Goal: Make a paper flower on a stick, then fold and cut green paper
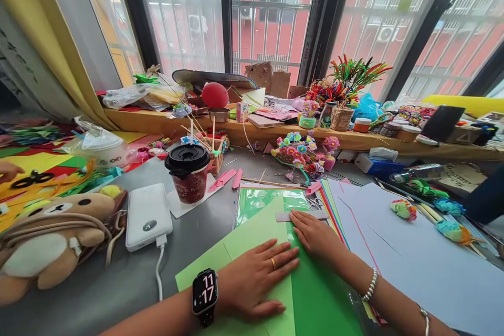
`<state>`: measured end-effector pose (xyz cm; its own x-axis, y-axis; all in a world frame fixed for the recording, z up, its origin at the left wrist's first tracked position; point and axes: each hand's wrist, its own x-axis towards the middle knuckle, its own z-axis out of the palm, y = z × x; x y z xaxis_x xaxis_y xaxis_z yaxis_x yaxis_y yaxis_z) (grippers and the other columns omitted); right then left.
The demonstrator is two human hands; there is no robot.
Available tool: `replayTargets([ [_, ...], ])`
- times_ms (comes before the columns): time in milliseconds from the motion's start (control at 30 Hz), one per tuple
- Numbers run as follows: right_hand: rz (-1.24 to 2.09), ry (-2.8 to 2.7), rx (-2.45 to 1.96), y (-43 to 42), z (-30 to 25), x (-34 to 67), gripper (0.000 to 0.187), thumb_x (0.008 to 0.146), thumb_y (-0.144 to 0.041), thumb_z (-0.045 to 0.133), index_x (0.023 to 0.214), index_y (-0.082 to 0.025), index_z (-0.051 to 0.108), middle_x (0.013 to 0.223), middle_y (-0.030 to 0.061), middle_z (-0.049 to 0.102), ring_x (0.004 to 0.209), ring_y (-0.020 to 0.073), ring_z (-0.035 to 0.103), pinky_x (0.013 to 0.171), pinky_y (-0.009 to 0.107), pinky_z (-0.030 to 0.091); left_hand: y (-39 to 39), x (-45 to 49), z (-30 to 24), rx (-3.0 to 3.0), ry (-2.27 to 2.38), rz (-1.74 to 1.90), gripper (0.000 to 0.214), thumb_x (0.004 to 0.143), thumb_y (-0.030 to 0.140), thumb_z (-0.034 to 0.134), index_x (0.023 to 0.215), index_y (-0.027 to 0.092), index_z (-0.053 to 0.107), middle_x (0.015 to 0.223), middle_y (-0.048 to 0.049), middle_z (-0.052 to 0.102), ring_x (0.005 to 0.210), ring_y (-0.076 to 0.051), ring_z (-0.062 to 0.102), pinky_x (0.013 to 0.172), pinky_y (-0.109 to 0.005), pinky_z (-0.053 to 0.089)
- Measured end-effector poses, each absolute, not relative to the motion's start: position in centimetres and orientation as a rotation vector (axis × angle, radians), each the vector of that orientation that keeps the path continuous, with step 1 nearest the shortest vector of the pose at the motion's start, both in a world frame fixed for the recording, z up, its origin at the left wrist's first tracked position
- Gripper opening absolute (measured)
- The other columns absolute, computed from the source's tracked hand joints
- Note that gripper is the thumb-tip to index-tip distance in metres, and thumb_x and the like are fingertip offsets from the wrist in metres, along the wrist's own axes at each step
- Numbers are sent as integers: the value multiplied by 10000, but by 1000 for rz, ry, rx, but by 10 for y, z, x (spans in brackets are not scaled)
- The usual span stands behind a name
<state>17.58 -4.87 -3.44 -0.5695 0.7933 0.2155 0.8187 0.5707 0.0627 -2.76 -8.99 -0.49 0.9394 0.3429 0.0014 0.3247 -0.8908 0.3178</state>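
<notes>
We press our left hand (254, 278) flat, fingers (281, 257) spread and grasping nothing, on a smooth, matte light-green paper sheet (252, 236) lying on the grey worktop (118, 283). At its 10 o'clock stand a glossy white power bank (147, 215) and a red paper cup (189, 173) with a black plastic lid. At 2 o'clock our right hand (315, 233) rests open, fingertips down on darker green paper (318, 294), just below a pale flat strip (301, 215).
</notes>
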Motion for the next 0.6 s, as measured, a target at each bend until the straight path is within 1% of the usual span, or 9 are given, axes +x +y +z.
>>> replayTargets([
  [133,-241,-2592,-1415,-51,-41,177,400,842,-199,335,1193,-53,457,1238,138,450,1147,209,412,945,345,376,-90,-29,-7,2764,465,144,613,832,453,287,1337,137,143,1401,-87,152,1273,-235,137,1050,-395,88],
  [233,-220,-2571,-1439,-45,-42,177,415,844,-220,344,1202,-33,441,1248,157,431,1166,220,381,961,356,352,-90,-30,-10,2784,462,175,614,829,448,296,1335,128,156,1399,-92,164,1267,-249,157,1049,-399,98],
  [300,-199,-2572,-1441,-39,-42,177,414,850,-225,333,1196,-27,446,1240,162,440,1162,222,387,960,361,354,-91,-31,-11,2801,455,190,612,827,444,298,1332,124,165,1397,-94,175,1264,-255,166,1048,-400,106],
  [433,-205,-2575,-1433,-28,-41,176,391,859,-220,316,1180,-58,470,1219,139,474,1144,206,416,951,356,368,-91,-31,-11,2806,461,206,613,828,443,293,1334,125,156,1397,-94,176,1264,-254,166,1046,-399,108],
  [600,-230,-2482,-1454,-25,-44,171,369,853,-206,332,1150,-59,494,1192,159,499,1130,220,435,938,386,373,-91,-30,-10,2773,458,190,625,824,443,307,1340,138,131,1401,-87,153,1271,-242,142,1050,-394,84],
])
